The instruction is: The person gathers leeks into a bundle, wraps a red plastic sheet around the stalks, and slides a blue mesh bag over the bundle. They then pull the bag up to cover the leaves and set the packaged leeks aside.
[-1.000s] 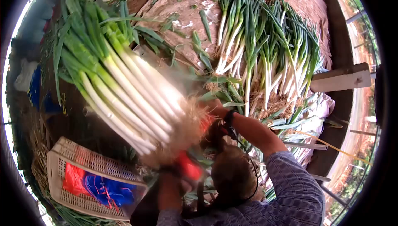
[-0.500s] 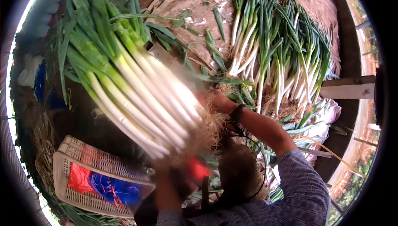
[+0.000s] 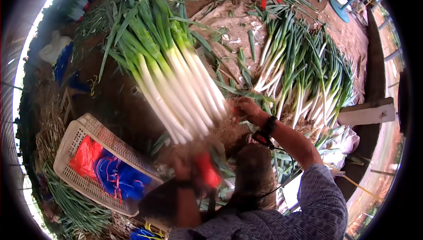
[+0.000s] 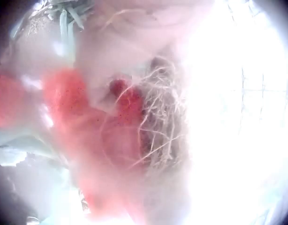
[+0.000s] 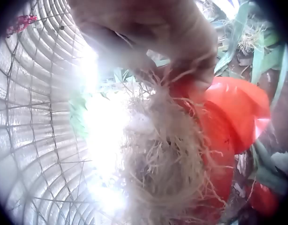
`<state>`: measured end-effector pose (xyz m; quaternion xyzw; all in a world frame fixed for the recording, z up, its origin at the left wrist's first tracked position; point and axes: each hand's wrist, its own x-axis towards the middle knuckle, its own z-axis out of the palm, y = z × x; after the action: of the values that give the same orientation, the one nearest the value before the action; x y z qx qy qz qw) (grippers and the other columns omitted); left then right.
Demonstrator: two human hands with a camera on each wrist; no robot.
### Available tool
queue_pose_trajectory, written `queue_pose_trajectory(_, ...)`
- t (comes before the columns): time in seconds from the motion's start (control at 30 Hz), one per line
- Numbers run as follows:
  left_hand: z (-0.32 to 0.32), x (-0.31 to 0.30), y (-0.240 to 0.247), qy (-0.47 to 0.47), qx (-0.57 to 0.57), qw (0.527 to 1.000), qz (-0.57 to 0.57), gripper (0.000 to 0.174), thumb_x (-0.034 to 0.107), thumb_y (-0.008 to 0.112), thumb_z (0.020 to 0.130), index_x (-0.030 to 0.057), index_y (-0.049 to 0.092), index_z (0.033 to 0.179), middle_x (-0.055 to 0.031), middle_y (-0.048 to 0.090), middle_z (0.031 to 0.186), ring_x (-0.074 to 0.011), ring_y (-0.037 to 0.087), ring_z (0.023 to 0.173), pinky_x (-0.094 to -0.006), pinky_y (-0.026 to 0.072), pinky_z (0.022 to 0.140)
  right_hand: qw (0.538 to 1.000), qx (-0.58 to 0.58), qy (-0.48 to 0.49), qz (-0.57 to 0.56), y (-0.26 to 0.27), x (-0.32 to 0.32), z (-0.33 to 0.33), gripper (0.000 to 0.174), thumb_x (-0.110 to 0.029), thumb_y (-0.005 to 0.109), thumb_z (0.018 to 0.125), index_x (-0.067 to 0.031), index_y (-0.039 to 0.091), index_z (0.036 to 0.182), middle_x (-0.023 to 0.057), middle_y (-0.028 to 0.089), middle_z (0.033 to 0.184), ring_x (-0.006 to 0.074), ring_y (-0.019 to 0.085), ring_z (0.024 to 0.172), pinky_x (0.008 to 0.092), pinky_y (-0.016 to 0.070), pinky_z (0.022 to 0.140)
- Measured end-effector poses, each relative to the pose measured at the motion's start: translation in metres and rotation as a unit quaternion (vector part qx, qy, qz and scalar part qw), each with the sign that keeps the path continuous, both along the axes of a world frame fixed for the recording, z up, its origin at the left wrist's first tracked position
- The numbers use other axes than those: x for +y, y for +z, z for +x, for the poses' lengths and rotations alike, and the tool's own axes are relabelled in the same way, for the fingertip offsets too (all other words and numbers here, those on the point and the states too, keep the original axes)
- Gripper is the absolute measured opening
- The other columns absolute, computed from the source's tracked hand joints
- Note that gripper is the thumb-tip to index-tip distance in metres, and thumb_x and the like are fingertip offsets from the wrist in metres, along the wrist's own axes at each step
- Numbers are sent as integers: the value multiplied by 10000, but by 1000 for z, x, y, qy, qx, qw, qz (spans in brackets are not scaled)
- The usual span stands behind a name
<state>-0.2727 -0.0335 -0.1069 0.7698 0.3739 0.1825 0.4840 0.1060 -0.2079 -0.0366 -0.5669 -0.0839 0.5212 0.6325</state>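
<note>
A bundle of long green onions (image 3: 176,77) slants across the middle of the head view, leaves at upper left and roots (image 3: 220,132) at lower right. At the roots' right side, my right hand (image 3: 250,110) has its fingers curled. In the right wrist view that hand (image 5: 158,33) pinches red plastic (image 5: 237,110) beside the tangled roots (image 5: 165,164). My left hand (image 3: 181,167) is blurred under the root end, next to red plastic (image 3: 207,169); its finger grip is unclear. Red material (image 4: 66,96) and roots (image 4: 165,117) fill the left wrist view, strongly blurred.
A beige crate (image 3: 81,127) holding red and blue material (image 3: 119,174) stands at lower left. More green onions (image 3: 308,72) lie at right on a brown sheet (image 3: 211,13). A light beam (image 3: 368,112) juts in at the right edge; loose leaves (image 3: 79,204) lie at lower left.
The head view has shifted, bringing a red-and-white bag into sight at the top. The bundle appears further right and more upright. Both hands remain near its root end.
</note>
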Motion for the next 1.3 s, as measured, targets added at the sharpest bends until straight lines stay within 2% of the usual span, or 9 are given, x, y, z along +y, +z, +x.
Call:
queue_pose_trajectory(0.23,4,-5,-12,156,-185,904,-354,400,168,651,944,-19,543,1281,-146,619,1218,-265,598,1099,-396,496,955,997,28,1,69,9,-1,-11,262,-179,674,890,-8,596,1073,30,601,769,147,628,650,297,553,539)
queue_pose_trajectory(0.37,38,-12,89,-40,-25,996,71,324,174,609,976,10,567,1252,-103,621,1182,-232,614,1012,-371,520,935,969,-221,99,-40,-8,15,-10,252,-145,697,865,-12,607,1059,59,642,778,161,650,652,299,550,527)
queue_pose_trajectory(0.47,42,-12,78,56,-26,989,-132,410,300,554,1016,34,525,1327,-131,570,1304,-272,548,1165,-390,463,1021,962,-227,116,-94,-17,24,-4,225,-110,717,826,-10,636,1011,90,678,795,156,650,626,298,529,499)
queue_pose_trajectory(0.7,38,-18,37,258,-315,765,-500,346,234,615,978,24,558,1246,-91,615,1176,-202,606,1019,-378,567,850,933,-307,118,-143,-10,31,-10,232,-116,730,820,19,652,992,109,684,757,160,640,563,286,526,504)
queue_pose_trajectory(0.77,33,-24,51,117,-107,974,-159,307,146,631,958,59,560,1243,-76,614,1170,-196,595,1022,-363,531,894,973,-177,64,-132,28,24,-16,229,-106,732,837,28,643,1000,123,690,786,181,654,578,295,542,521)
queue_pose_trajectory(0.8,31,-26,60,39,10,999,30,305,102,639,948,77,561,1242,-69,613,1167,-194,589,1023,-356,514,915,987,-97,33,-127,42,23,-20,225,-99,731,848,32,637,1005,131,694,806,194,663,587,301,552,530)
queue_pose_trajectory(1.1,41,3,85,154,-263,929,-211,477,-35,740,825,5,550,1261,-100,632,1153,-186,610,1008,-331,517,895,998,-28,-47,-17,23,33,-15,112,-26,673,889,42,645,974,115,681,827,213,671,651,337,587,600)
queue_pose_trajectory(1.27,51,23,114,112,-143,970,-164,321,-26,682,868,-12,590,1175,-81,666,1050,-179,636,976,-317,528,885,996,11,-90,8,28,35,-7,90,-26,638,887,27,649,959,107,689,846,217,677,671,359,601,617)
queue_pose_trajectory(1.3,53,22,107,126,-135,974,-128,263,-23,674,873,-1,607,1127,-79,669,1034,-186,643,972,-319,534,883,988,-147,-49,18,5,21,-2,89,-34,634,889,25,648,954,109,688,844,220,680,683,365,604,624)
